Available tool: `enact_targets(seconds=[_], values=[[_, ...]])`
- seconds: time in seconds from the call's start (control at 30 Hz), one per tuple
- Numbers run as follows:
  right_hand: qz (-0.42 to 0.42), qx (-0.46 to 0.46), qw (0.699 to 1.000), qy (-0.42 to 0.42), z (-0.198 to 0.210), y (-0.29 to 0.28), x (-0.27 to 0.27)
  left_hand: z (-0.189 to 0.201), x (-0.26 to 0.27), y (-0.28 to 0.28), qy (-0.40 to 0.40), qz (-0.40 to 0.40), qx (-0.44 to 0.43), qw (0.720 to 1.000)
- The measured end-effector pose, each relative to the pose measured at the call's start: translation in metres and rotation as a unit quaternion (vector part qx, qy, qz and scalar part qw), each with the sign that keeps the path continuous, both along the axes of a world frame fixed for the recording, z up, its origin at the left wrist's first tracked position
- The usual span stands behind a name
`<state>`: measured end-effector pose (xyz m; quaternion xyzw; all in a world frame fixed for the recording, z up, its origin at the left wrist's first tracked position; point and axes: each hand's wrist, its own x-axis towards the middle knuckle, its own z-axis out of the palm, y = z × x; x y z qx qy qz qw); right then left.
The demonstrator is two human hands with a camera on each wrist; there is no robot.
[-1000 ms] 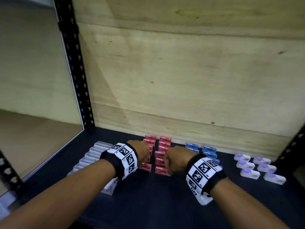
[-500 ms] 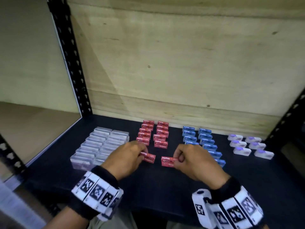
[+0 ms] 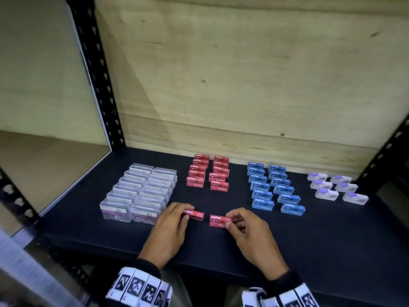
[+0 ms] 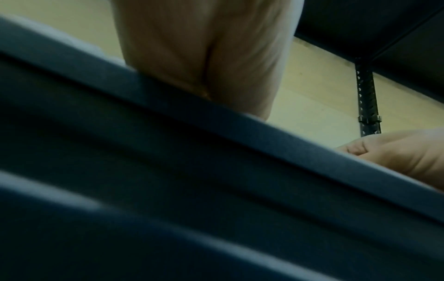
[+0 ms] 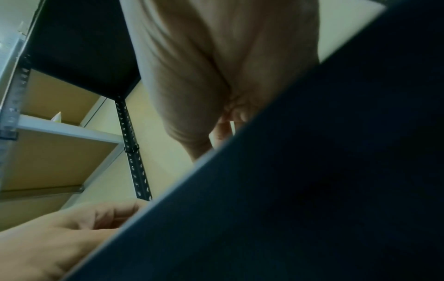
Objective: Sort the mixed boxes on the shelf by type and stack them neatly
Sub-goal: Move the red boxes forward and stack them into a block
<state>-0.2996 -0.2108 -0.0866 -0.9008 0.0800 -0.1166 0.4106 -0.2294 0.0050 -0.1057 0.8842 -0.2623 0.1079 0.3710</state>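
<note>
Pinched one red staples box [image 3: 194,214] w/ left hand [image 3: 171,227], another [image 3: 218,220] w/ right hand [image 3: 247,231]; risked nudging red rows [image 3: 208,173] crooked.

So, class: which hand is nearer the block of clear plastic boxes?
Left. The left hand lies just right of the clear plastic boxes; the right hand sits further right, beyond both loose red staple boxes.

Six white-and-purple boxes [image 3: 327,194], two loose red boxes [image 3: 218,220]; stacked rows [image 3: 262,196] too packed to count.
</note>
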Motion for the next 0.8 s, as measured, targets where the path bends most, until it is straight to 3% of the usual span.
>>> enact_targets(seconds=[0.27, 0.8], values=[[-0.014, 0.067, 0.994, -0.080, -0.016, 0.012, -0.005, -0.010, -0.001, 0.000, -0.020, -0.016, -0.007, 1.000], [-0.003, 0.110, 0.989, -0.095, -0.019, 0.009, -0.005, -0.013, 0.000, 0.002, -0.031, -0.030, 0.009, 0.999]])
